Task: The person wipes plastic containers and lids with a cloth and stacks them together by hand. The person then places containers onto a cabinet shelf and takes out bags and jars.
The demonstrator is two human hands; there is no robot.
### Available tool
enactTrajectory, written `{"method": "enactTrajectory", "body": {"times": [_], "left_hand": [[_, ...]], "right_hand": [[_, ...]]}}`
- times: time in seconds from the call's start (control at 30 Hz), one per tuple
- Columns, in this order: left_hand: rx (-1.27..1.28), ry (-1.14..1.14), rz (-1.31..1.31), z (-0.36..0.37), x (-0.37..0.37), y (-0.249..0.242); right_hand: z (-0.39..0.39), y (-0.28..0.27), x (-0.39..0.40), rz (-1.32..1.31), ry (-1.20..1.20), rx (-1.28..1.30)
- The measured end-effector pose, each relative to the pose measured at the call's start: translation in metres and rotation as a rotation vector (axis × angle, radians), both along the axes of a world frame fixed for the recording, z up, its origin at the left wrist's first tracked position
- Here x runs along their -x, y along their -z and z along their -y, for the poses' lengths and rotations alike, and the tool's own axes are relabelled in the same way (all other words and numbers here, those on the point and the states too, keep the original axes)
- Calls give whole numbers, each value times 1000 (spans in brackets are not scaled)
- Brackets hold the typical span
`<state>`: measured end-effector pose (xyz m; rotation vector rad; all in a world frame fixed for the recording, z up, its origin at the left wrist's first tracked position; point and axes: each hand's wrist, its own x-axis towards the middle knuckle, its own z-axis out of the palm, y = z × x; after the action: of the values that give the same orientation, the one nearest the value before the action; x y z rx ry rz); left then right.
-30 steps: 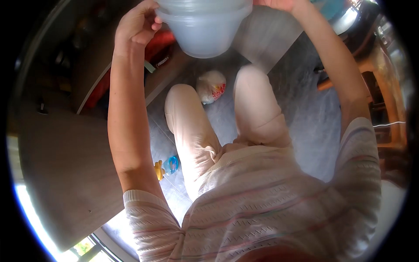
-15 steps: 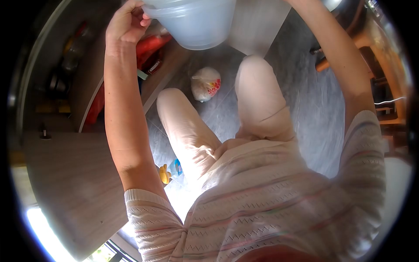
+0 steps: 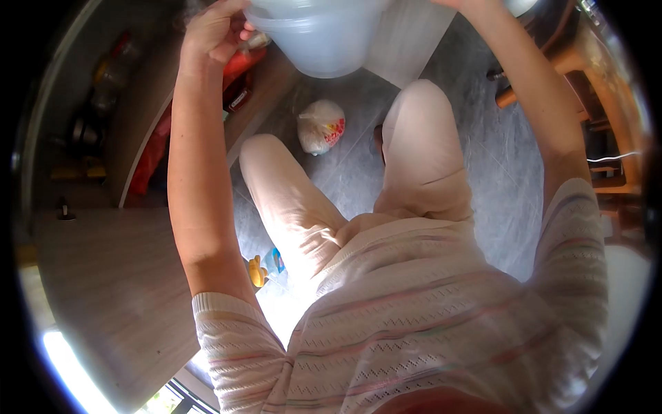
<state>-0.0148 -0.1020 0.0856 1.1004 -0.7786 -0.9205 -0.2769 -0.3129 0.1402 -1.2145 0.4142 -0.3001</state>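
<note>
At the top of the head view are translucent round plastic bowls [image 3: 321, 45], which look nested one in another and are cut off by the frame's edge. My left hand [image 3: 212, 33] grips their left rim, its fingers curled in. Only the lower part of my right hand [image 3: 471, 4] shows at the top edge, right of the bowls. Its fingers are mostly out of frame, so whether it touches anything is hidden.
A knotted white plastic bag [image 3: 321, 127] with red print lies on the grey floor between my knees. An open cabinet [image 3: 148, 131] on the left holds red bags and pots. Its door [image 3: 117, 290] juts out beside my left arm. Orange wooden furniture [image 3: 600, 96] stands at right.
The bowls and my left hand have shifted slightly to the right. My right hand has moved a little, still at the top edge.
</note>
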Motion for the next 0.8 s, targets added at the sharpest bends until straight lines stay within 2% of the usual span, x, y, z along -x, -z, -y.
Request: {"method": "enactTrajectory", "body": {"times": [0.07,0.17,0.27,0.37,0.43,0.53,0.67,0.73,0.77,0.8], "left_hand": [[2,9,40,-2,8,4],[-10,-20,104,-3,24,11],[-33,-88,132,-1,67,0],[-78,-100,151,9,86,9],[-177,-108,253,16,99,16],[-113,-16,223,44,97,57],[-299,-88,292,52,114,65],[-412,-138,374,45,122,67],[-474,-146,531,52,120,77],[-525,-121,522,56,118,88]], "right_hand": [[-14,-1,5,-55,-20,0],[-3,9,14,-83,-251,-114],[-24,24,14,-250,-81,161],[-8,60,24,-325,-92,49],[-6,84,38,-328,22,-32],[3,123,64,-297,77,-163],[-8,145,67,-321,237,-177],[2,175,80,-237,220,-255],[3,186,85,-208,217,-280],[4,197,91,-178,219,-309]]}}
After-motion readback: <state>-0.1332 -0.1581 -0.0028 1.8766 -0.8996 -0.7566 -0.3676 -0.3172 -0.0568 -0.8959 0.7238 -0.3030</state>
